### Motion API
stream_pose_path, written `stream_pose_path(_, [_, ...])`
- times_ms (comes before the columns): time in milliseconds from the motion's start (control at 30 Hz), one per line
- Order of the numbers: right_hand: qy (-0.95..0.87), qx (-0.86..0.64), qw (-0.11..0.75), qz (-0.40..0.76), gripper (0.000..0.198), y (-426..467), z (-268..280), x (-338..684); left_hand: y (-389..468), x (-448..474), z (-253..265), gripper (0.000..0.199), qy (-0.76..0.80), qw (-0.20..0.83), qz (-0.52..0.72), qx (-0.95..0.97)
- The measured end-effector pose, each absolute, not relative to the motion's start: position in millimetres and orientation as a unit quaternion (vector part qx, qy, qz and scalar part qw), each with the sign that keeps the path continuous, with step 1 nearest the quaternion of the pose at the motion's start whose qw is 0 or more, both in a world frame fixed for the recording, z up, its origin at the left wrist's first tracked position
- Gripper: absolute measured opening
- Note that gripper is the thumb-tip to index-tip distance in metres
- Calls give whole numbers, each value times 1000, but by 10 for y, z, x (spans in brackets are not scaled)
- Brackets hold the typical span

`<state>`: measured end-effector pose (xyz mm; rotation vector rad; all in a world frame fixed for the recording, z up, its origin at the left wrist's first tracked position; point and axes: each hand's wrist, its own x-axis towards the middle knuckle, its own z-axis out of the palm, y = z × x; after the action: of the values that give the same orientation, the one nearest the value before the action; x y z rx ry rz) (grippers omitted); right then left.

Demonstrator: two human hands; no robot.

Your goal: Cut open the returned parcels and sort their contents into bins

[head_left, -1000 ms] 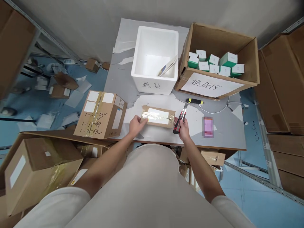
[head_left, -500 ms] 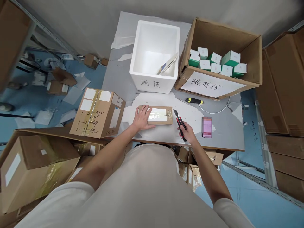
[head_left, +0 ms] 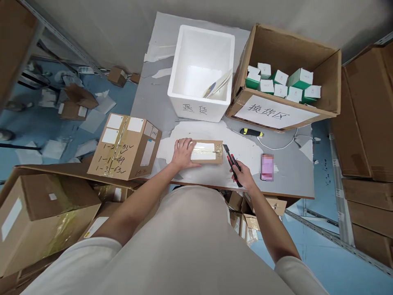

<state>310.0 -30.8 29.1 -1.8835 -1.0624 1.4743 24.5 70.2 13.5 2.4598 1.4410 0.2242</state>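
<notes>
A small, oblong cardboard carton (head_left: 211,159) lies flat near the table's near edge, its top carrying a smooth white label (head_left: 202,150) and shiny, wrinkled clear tape. The left hand (head_left: 183,155) rests partly open on the left end, fingers spread on top, thumb along the near side. Just right of the carton, the right hand (head_left: 245,175) is closed round a slim black-and-red cutter (head_left: 233,163), tip pointing far and left. Farther right lies a phone (head_left: 267,167), its screen blurred pink; beyond the hands, a stubby yellow-and-black knife (head_left: 251,132). On the far side stand a matte white foam box (head_left: 196,107) and an open carton (head_left: 291,47) of green-and-white boxes (head_left: 302,78); a handwritten carton (head_left: 107,147) sits left. The grey table covering (head_left: 155,100) is torn, ragged white patches showing. Around are a plain grey wall (head_left: 123,24) and blue floor (head_left: 316,256).
</notes>
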Motion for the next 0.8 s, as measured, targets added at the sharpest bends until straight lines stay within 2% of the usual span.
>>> stream_pose_path(167, [-395,-681,234,570,43,-313,275,3124,702,239,107,97,495,145,100,851])
stream_pose_path(500, [-514,-658,102,541,44,-303,511,3400,699,237,30,96,499,153,113,846])
stream_pose_path(800, [-465,-606,137,630,45,-439,410,3494,720,236,30,100,491,150,96,853])
